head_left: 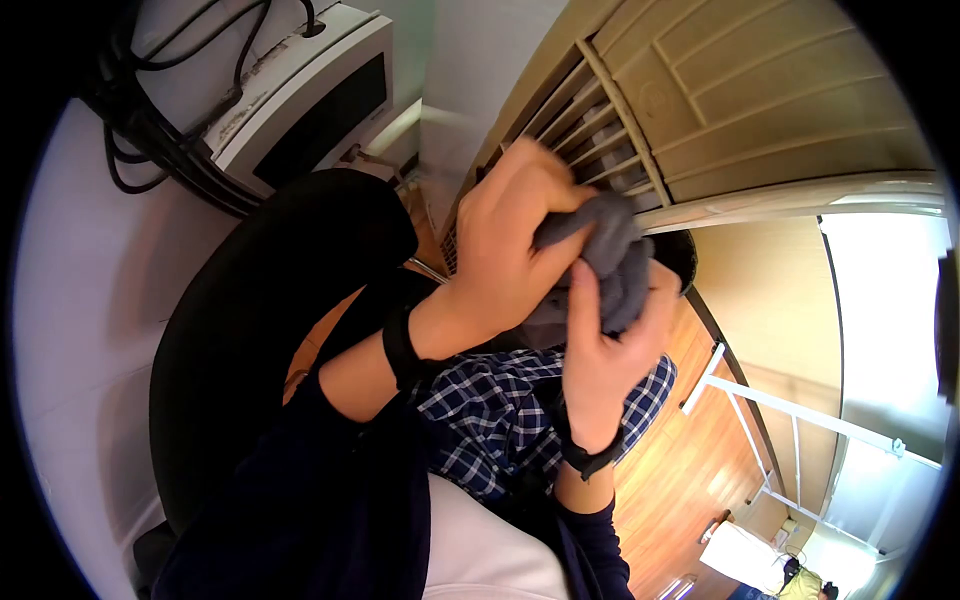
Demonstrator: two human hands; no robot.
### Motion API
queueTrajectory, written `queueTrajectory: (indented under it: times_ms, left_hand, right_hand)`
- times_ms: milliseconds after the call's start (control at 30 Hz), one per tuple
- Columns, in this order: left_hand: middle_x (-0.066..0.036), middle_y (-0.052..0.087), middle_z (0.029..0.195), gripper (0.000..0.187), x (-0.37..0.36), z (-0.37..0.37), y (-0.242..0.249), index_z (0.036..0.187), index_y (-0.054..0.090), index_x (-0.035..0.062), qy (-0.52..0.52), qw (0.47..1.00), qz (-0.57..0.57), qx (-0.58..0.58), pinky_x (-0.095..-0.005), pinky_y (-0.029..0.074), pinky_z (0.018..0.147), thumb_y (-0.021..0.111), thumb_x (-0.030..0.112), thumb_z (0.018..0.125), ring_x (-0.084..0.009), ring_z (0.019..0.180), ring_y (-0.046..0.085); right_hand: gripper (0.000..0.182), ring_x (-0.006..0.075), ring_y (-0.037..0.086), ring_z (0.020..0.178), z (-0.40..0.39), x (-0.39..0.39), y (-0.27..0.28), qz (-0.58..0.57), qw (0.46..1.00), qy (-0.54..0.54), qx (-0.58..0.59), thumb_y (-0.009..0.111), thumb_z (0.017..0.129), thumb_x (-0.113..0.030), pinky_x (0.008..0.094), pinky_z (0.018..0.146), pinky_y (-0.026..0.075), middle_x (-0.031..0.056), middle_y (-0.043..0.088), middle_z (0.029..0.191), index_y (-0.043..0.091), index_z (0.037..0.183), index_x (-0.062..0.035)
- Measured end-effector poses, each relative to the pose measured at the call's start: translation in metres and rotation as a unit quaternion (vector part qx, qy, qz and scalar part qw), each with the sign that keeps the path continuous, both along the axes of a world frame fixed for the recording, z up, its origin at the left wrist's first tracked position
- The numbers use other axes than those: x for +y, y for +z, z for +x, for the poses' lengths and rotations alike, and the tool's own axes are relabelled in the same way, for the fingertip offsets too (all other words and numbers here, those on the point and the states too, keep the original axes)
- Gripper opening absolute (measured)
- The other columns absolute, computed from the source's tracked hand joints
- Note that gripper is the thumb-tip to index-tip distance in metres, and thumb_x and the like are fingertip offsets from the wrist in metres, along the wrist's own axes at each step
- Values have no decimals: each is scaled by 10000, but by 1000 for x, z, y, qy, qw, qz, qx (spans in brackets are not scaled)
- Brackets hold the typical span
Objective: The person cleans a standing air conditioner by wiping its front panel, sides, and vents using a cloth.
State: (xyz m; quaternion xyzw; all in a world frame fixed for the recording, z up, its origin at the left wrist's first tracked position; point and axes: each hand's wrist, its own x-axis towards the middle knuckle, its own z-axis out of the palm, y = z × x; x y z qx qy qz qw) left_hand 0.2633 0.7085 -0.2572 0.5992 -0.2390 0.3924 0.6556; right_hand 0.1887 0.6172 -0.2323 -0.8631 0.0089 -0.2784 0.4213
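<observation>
A dark grey bunched cloth [625,270], soft and folded over itself, is held up in front of me between both hands; its exact kind cannot be made out. My left hand [510,230] grips the upper left part, its fingers curled and partly blurred. From below and the right, my right hand [615,350] pinches the cloth with the thumb on the near side. Each wrist wears a black band. Under the hands, blue-and-white plaid fabric [490,410] lies across my lap.
A tan slatted plastic unit [720,110] stands close beyond the hands. A black chair part [250,320] is at left, below a white box-shaped device [320,100] with black cables [170,140]. At right are a white metal frame [810,415] and wooden floor [660,480].
</observation>
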Motion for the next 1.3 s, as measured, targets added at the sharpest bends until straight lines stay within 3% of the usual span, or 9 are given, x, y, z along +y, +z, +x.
queueTrajectory:
  times_ms: [133,233,400,600,733,833,1000,1100,1300]
  left_hand:
    - [-118,521,752,209,10,-8,-28,788,544,12,14,995,77,55,-303,423,572,675,-62,642,-250,645,521]
    - [-117,522,755,220,11,-8,-13,795,558,0,30,996,86,18,-284,418,592,661,-102,629,-236,651,518]
    - [-113,530,763,246,11,-2,29,815,549,3,18,996,86,-25,-286,422,588,657,-112,627,-223,648,526]
    - [-124,522,761,221,18,-11,23,821,535,9,-9,986,152,62,-309,434,577,655,-82,660,-266,642,534]
    - [-131,524,752,194,23,-20,11,807,546,9,19,964,235,124,-318,436,565,662,-52,665,-290,643,543]
    - [-129,525,743,172,20,-19,20,791,558,6,26,978,188,86,-316,432,553,663,-50,666,-286,639,544]
    - [-121,522,726,171,16,-12,49,787,569,-7,36,988,149,22,-309,431,545,669,-66,661,-270,628,539]
    - [-121,524,731,161,17,-14,49,788,566,4,27,987,154,42,-311,432,550,663,-51,673,-285,635,541]
    - [-118,531,753,148,24,-22,5,791,557,27,28,953,251,166,-314,434,552,660,-8,690,-317,651,543]
  right_hand:
    - [315,318,650,680,4,-1,-36,-44,998,11,45,714,772,-113,317,580,486,203,616,769,496,976,-10]
    - [320,294,649,675,-1,1,-37,-52,999,10,2,720,765,-108,317,590,486,191,619,783,498,975,-11]
    - [331,173,604,629,1,-1,0,-34,998,9,-55,733,753,-99,262,601,464,137,615,769,510,973,5]
    - [317,183,603,592,0,-1,-17,-42,997,25,-57,721,762,-90,254,571,457,126,613,717,509,984,-8]
    - [236,281,571,533,-8,-6,-26,-99,994,31,27,728,750,-74,286,511,435,149,571,654,552,897,-18]
    - [207,123,524,626,-16,-5,-25,-81,997,2,-13,706,779,-61,231,611,424,63,576,718,563,918,-6]
    - [217,113,540,647,-23,-7,-11,-105,991,-22,-84,718,778,-77,235,615,429,76,616,746,569,898,24]
    - [236,257,586,556,-22,-6,-13,-92,991,-11,-100,761,698,-58,289,530,443,138,615,704,592,850,4]
    - [191,270,570,551,-19,-4,-15,-105,994,30,-31,731,718,-27,291,518,438,144,599,688,599,854,-7]
